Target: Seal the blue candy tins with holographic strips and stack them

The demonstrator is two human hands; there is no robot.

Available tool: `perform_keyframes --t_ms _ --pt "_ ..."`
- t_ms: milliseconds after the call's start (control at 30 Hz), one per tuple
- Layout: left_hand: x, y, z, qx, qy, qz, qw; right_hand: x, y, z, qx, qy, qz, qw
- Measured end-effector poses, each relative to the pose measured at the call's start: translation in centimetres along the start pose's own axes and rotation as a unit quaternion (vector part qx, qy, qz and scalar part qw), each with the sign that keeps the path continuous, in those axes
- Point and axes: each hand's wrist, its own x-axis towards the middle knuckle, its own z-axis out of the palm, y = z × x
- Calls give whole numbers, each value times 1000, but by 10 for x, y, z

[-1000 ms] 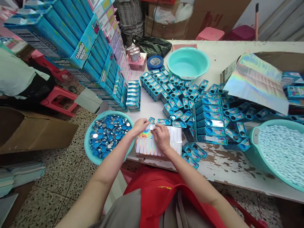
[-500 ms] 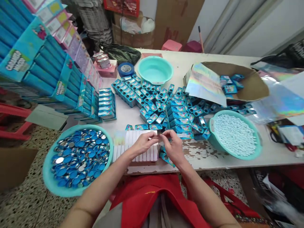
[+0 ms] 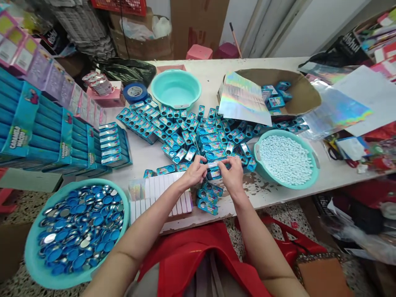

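Between my left hand (image 3: 196, 170) and my right hand (image 3: 232, 173) stretches a small pale, shiny strip (image 3: 213, 164), pinched by its ends with the fingers closed. The strip lies over the near end of a row of small blue candy boxes (image 3: 215, 146); I cannot tell whether it is stuck down. Several loose blue boxes (image 3: 208, 200) lie just below my hands. Under my left forearm is a sheet of white strips (image 3: 161, 187) with a shiny rainbow edge.
A teal basin of blue and silver round lids (image 3: 83, 222) stands at the left. To the right is a basin of pale pellets (image 3: 286, 159). Farther back are an empty teal basin (image 3: 176, 88), blue tape (image 3: 135, 91) and a cardboard box (image 3: 297, 95). Stacked blue display cartons (image 3: 43, 136) rise at the left.
My hands have moved from above the white strip sheet to the row of blue boxes, and have parted a little with the strip between them. The camera view has turned rightward.
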Motion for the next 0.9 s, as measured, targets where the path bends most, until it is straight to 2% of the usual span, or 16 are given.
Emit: perform_keyframes --t_ms 100,167,233,300,333,400,467,533,567,633,667,700,767,833,900 --pt "9 -14 10 11 27 -27 999 4 5 4 39 10 68 997" --pt "12 -22 18 85 55 -55 993 7 6 3 44 3 87 995" --pt "11 -27 24 186 94 -69 976 11 7 2 42 -12 94 995" --pt "3 -27 19 274 119 -53 953 13 8 0 32 -9 108 994" --pt "-4 -26 11 312 127 -41 941 14 8 -2 28 -1 109 994" --pt "-27 -24 -18 370 142 -32 918 11 4 -5 6 37 67 997" --pt "-60 -24 -61 407 174 -49 895 2 -6 -7 -27 99 -31 994" --pt "-97 -28 -109 442 210 -88 867 -16 -23 -3 -53 144 -150 977" --pt "-113 -32 -131 487 215 -121 838 -27 -33 3 -50 139 -203 968" --pt "-136 -40 -165 542 199 -183 796 -52 -54 25 -14 67 -289 955" --pt "-143 -43 -175 551 183 -202 789 -65 -64 41 14 12 -320 947" --pt "-147 -46 -181 544 170 -209 795 -78 -71 60 41 -47 -342 938" --pt "-149 -49 -184 504 162 -183 828 -100 -81 99 79 -144 -366 916" --pt "-149 -48 -178 457 175 -139 861 -118 -84 133 70 -200 -372 904" --pt "-150 -47 -171 428 189 -112 877 -129 -82 156 32 -226 -368 901"
